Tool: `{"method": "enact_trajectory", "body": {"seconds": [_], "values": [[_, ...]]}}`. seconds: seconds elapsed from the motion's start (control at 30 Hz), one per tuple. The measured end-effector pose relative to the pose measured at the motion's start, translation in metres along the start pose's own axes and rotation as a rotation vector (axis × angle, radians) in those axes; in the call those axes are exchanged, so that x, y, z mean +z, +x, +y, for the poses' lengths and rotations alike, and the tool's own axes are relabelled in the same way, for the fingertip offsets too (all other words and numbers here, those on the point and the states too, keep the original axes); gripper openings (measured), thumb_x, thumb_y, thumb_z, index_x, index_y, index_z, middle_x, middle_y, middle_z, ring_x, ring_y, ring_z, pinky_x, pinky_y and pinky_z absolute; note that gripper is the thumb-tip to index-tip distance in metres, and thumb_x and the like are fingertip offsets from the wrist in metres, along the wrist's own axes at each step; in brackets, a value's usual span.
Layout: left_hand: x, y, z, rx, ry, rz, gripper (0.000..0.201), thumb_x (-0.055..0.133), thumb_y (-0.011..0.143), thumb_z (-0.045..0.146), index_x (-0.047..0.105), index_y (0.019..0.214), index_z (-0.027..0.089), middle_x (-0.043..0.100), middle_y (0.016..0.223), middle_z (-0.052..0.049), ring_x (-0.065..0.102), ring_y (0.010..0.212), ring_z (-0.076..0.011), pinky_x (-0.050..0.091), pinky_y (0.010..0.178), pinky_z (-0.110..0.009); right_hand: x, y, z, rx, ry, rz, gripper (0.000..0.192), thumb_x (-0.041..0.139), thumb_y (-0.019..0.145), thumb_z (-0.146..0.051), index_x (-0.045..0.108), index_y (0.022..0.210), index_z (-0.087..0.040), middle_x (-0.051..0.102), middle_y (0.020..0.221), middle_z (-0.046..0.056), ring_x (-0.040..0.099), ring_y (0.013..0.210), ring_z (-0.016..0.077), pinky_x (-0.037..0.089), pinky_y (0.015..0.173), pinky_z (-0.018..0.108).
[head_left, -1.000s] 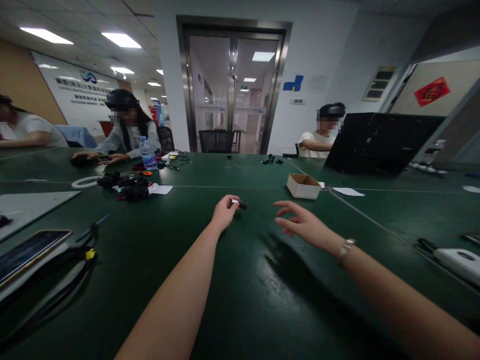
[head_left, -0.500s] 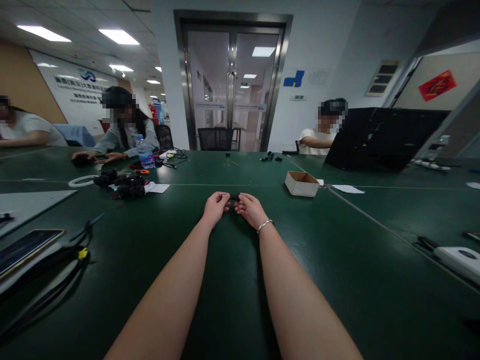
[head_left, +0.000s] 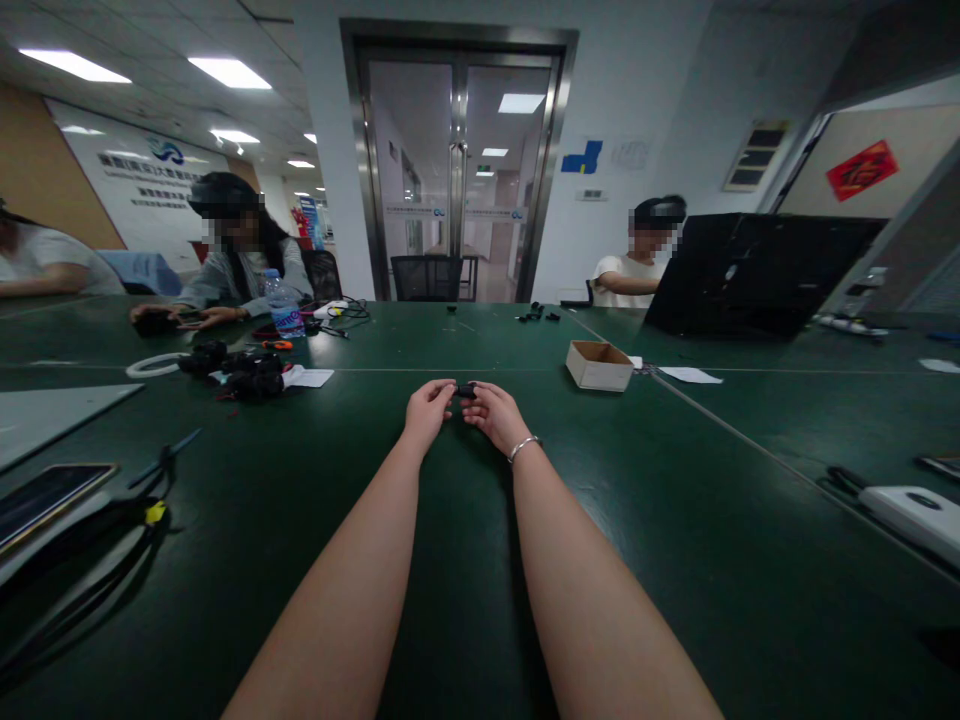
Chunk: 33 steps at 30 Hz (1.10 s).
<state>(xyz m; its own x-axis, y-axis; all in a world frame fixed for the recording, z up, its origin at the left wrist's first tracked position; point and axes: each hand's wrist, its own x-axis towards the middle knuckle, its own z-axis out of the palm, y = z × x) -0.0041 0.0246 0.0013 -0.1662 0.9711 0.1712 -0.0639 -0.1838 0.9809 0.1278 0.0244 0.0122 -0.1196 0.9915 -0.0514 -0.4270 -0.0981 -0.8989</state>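
Note:
Both arms stretch forward over the dark green table (head_left: 300,560). Between my hands is a small black cylindrical piece (head_left: 465,390), lying roughly level; its exact kind is too small to make out. My left hand (head_left: 427,412) pinches its left end between thumb and fingertips. From the other side, my right hand (head_left: 493,412) grips the right end, with a silver bangle (head_left: 524,448) on that wrist. The fingers cover both ends of the piece.
An open cardboard box (head_left: 600,367) stands right of my hands. Left are a black cluster of parts (head_left: 251,372), a water bottle (head_left: 283,305), a phone (head_left: 52,500) and cables (head_left: 112,590). A large black panel (head_left: 757,275) stands back right. Several people sit around the table.
The view has shifted slightly, so the scene sits a little further left. Both hands keep their pinch on the black piece, with more of it showing now.

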Motion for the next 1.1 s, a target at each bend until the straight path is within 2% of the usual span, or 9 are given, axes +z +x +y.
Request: {"method": "enact_trajectory", "body": {"seconds": [0.3,0.5,0.7,0.9,1.1], "values": [[0.002,0.001,-0.001,-0.006,-0.069,0.041,0.026,0.069,0.074,0.023,0.062,0.097,0.015,0.065,0.088,-0.007,0.063,0.078,-0.0152,0.051,0.057,-0.020,0.001,-0.003,-0.002,0.002,0.001,-0.027,0.011,0.051,0.090,-0.009,0.055,0.098,-0.015,0.065,0.065,0.005,0.061,0.052,0.0134,0.054,0.050,0.022],[0.001,0.001,0.000,-0.025,-0.087,0.033,0.020,0.068,0.075,0.022,0.064,0.093,0.014,0.066,0.093,-0.008,0.064,0.082,-0.0160,0.053,0.064,-0.024,-0.001,-0.003,-0.002,0.007,0.010,-0.022,0.011,0.057,0.088,-0.011,0.055,0.097,-0.015,0.065,0.066,0.006,0.062,0.053,0.0140,0.054,0.051,0.023],[0.001,0.003,-0.006,0.036,-0.067,0.050,0.025,0.070,0.073,0.031,0.064,0.090,0.014,0.067,0.090,-0.008,0.063,0.080,-0.0159,0.051,0.063,-0.023,-0.001,-0.003,-0.001,0.004,0.007,-0.020,0.011,0.050,0.091,-0.009,0.055,0.099,-0.014,0.065,0.065,0.006,0.062,0.052,0.0137,0.054,0.050,0.022],[0.001,0.006,-0.010,0.067,-0.009,0.062,0.026,0.068,0.074,0.037,0.064,0.086,0.014,0.066,0.083,-0.006,0.061,0.073,-0.0150,0.048,0.058,-0.022,-0.002,0.000,0.001,0.001,0.017,-0.030,0.010,0.053,0.089,-0.009,0.057,0.097,-0.014,0.065,0.065,0.005,0.063,0.054,0.0147,0.054,0.051,0.023],[0.001,0.008,-0.013,0.079,0.025,0.074,0.029,0.068,0.073,0.042,0.064,0.085,0.016,0.067,0.082,-0.006,0.062,0.074,-0.0158,0.049,0.057,-0.023,0.001,-0.002,-0.001,0.008,0.004,-0.014,0.014,0.047,0.090,-0.007,0.056,0.098,-0.013,0.066,0.065,0.006,0.063,0.052,0.0149,0.054,0.050,0.023]]}}
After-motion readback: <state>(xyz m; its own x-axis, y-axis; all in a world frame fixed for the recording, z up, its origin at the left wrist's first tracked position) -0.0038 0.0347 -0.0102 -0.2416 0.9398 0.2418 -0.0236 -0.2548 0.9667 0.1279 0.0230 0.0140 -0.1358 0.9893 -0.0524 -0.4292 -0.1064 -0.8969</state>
